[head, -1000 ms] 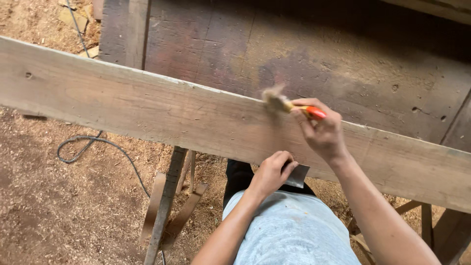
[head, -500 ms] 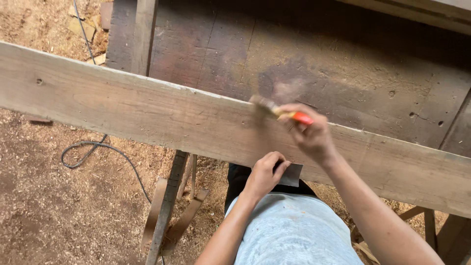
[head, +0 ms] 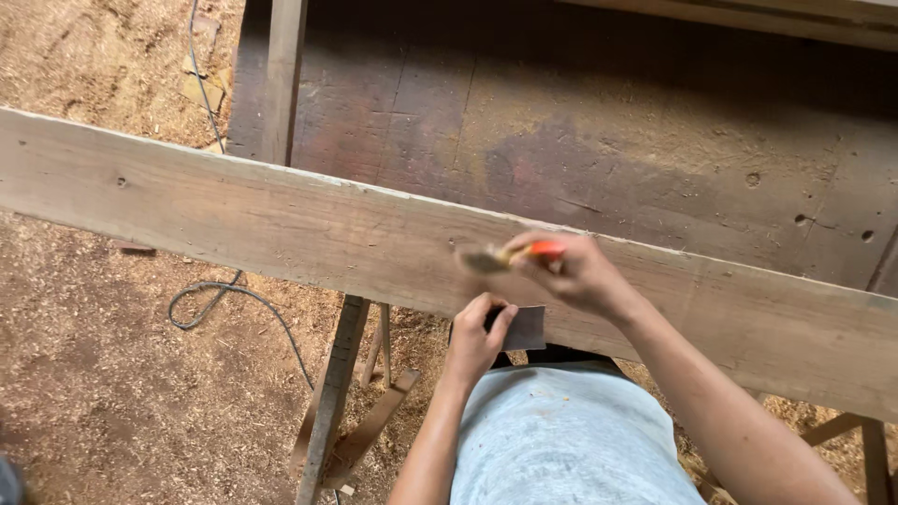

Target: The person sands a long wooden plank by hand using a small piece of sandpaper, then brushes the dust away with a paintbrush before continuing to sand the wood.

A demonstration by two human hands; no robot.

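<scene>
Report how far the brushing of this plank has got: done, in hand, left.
Done: cannot be told; the plank looks evenly bare along its length, with no clear brushed stretch. In hand: the right hand holds an orange-handled brush over the plank's middle, while the left hand grips a small dark piece at the near edge. Left: not judgeable from this view.

My right hand (head: 575,273) grips a small orange-handled brush (head: 510,256), its bristles blurred over the long pale plank (head: 281,224). My left hand (head: 477,335) pinches a dark grey flat piece (head: 524,328) against the plank's near edge. Below the plank stand a wooden trestle (head: 327,411) and a grey cable (head: 234,304) on the sawdust floor (head: 94,374).
</scene>
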